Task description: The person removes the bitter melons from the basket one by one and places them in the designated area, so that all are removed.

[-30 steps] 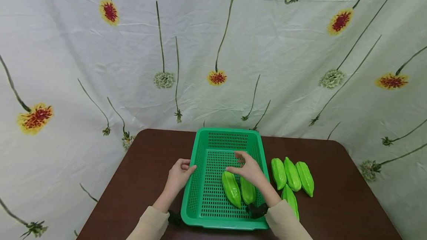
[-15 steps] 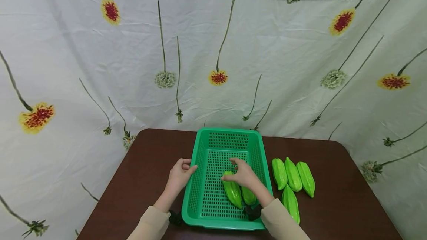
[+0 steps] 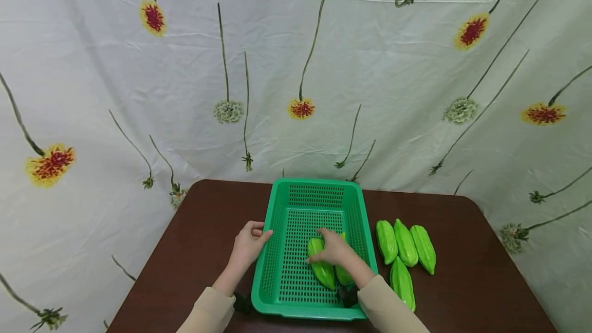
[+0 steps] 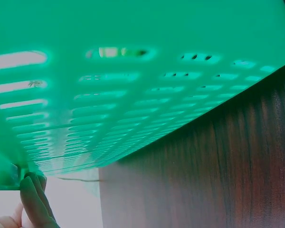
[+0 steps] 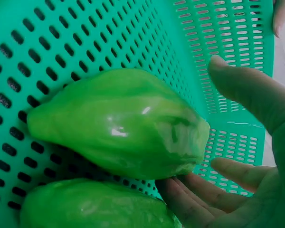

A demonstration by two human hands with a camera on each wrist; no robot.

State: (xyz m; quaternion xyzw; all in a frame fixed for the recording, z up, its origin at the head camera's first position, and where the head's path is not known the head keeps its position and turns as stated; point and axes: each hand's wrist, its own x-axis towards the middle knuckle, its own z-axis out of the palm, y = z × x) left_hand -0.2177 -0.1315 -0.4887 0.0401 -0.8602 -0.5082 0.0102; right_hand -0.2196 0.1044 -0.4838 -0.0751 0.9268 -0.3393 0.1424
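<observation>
A green plastic basket point(image 3: 287, 302) with slotted walls stands on the table. My left hand point(image 3: 250, 241) holds its left rim, thumb over the rim and fingers outside. In the left wrist view the fingers point(image 4: 35, 197) show at the lower left beside the slotted wall. Inside the basket lie two bright green, ridged, elongated fruits. My right hand point(image 3: 334, 248) is over them, thumb and fingers spread. In the right wrist view, the thumb point(image 5: 244, 88) stands clear of the nearer fruit point(image 5: 121, 123). The fingertips reach low at its blunt end, beside the second fruit point(image 5: 92, 206).
Several more such fruits point(image 3: 406, 243) lie on the dark wooden table point(image 3: 462, 251), right of the basket. A flower-printed cloth point(image 3: 277, 66) hangs behind the table. A black wrist device point(image 3: 348, 296) sits by my right sleeve, low inside the basket.
My right hand has moved down and slightly left within the basket, over the two fruits. The left hand stays at the rim, and the fruits look unmoved.
</observation>
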